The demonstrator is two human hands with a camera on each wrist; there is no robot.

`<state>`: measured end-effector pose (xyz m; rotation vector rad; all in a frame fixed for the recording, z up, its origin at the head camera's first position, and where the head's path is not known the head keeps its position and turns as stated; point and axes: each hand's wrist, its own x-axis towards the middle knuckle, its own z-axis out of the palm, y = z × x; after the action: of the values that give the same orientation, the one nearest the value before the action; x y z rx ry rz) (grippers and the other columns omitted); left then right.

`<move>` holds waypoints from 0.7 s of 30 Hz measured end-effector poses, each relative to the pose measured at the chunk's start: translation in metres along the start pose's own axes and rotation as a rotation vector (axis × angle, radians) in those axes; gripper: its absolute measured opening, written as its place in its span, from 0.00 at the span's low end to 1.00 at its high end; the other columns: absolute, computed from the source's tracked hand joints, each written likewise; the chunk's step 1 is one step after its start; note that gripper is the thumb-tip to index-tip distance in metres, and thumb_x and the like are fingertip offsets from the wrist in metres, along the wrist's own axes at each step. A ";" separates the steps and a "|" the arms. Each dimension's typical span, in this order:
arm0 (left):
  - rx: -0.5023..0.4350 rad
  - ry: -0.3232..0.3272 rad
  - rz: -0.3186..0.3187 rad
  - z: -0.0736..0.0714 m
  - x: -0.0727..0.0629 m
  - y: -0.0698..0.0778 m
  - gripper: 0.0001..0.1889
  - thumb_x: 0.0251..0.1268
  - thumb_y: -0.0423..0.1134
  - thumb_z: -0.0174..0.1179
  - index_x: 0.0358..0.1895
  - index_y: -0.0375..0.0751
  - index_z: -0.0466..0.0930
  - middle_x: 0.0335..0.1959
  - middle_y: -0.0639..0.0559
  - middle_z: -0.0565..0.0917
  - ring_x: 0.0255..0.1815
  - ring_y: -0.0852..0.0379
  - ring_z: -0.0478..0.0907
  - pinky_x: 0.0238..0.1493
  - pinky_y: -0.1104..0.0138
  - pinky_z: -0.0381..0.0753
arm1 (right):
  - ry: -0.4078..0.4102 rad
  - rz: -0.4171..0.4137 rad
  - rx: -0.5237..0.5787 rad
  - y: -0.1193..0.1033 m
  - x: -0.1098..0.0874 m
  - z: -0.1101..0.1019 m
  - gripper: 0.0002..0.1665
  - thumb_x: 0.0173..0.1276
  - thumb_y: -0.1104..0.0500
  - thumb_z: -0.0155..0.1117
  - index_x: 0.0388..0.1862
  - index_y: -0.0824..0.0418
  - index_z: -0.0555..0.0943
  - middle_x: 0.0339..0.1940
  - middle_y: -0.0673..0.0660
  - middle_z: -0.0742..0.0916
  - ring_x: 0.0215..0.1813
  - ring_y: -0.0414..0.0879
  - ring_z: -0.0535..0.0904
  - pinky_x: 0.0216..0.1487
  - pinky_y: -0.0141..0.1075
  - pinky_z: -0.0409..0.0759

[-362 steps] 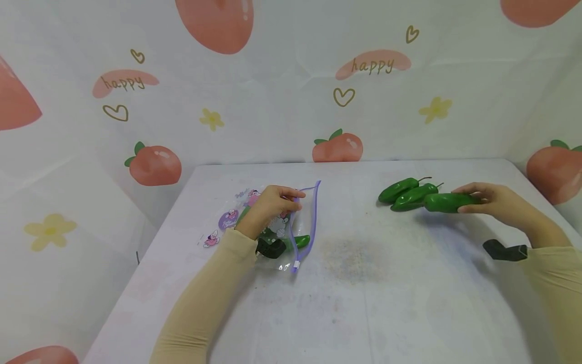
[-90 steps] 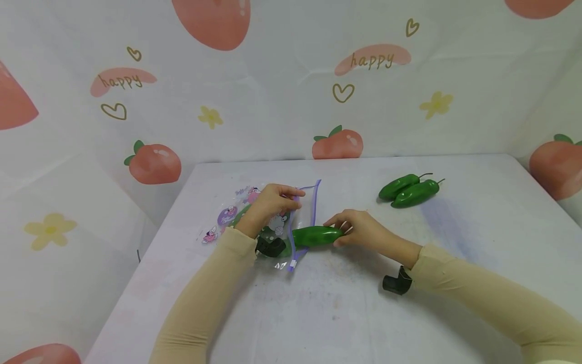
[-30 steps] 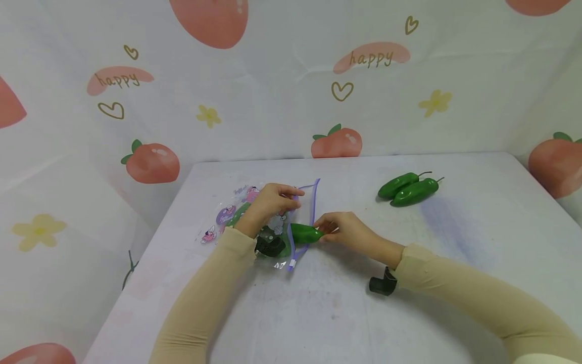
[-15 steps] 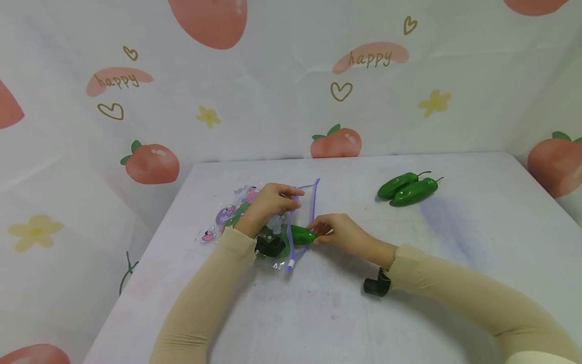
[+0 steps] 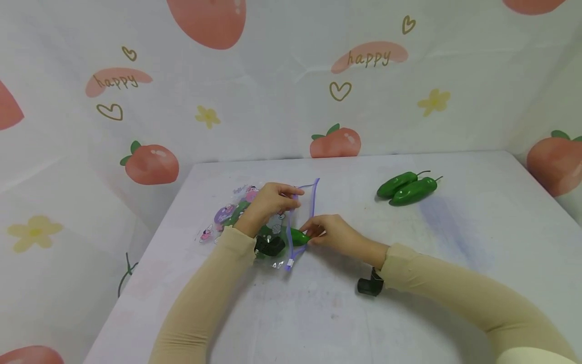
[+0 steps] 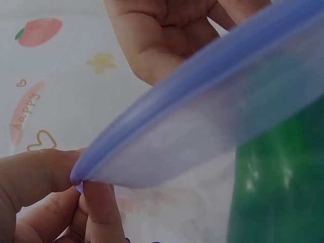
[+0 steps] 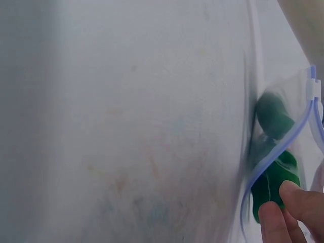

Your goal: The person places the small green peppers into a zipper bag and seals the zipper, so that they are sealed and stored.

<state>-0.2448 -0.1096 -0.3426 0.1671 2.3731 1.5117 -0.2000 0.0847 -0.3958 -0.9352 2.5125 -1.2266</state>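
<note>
A clear zip bag [image 5: 314, 199] with purple edges and cartoon prints lies at the left of the table, its mouth parted toward the right. My left hand [image 5: 269, 205] pinches the upper edge of that mouth; the left wrist view shows thumb and finger on the purple rim [image 6: 167, 96]. Between the fingertips of my right hand [image 5: 336, 233] is the end of a green pepper [image 5: 298, 237], most of it inside the bag. More green shapes show through the plastic, and in the right wrist view another pepper [image 7: 273, 115] is visible there. My left arm hides part of the bag.
Two green peppers [image 5: 415, 191] with thin stems lie side by side at the back right of the white table [image 5: 364, 323]. A printed cloth [image 5: 273, 91] hangs behind and at the sides. Each wrist carries a small black camera [image 5: 370, 286].
Earlier, my right hand took one pepper from the group of three at the right and brought it to the bag. It has since slid leftward, deeper into the mouth. My left hand has stayed put.
</note>
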 end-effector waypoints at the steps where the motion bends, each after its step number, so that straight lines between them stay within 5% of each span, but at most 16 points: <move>1: 0.002 0.001 -0.002 0.000 0.000 0.000 0.16 0.59 0.29 0.64 0.52 0.35 0.83 0.29 0.51 0.76 0.26 0.58 0.70 0.24 0.70 0.68 | -0.001 -0.003 0.003 -0.001 0.000 0.001 0.16 0.57 0.70 0.70 0.46 0.66 0.84 0.35 0.56 0.88 0.39 0.44 0.84 0.44 0.34 0.82; 21: -0.013 0.005 -0.015 0.001 0.000 0.000 0.16 0.59 0.28 0.64 0.51 0.34 0.83 0.28 0.52 0.76 0.25 0.59 0.69 0.24 0.70 0.67 | -0.014 -0.004 0.021 -0.006 0.005 0.011 0.16 0.56 0.72 0.70 0.44 0.66 0.83 0.33 0.56 0.88 0.38 0.43 0.84 0.44 0.32 0.81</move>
<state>-0.2450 -0.1088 -0.3426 0.1431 2.3624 1.5222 -0.1960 0.0716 -0.3977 -0.9413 2.4838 -1.2406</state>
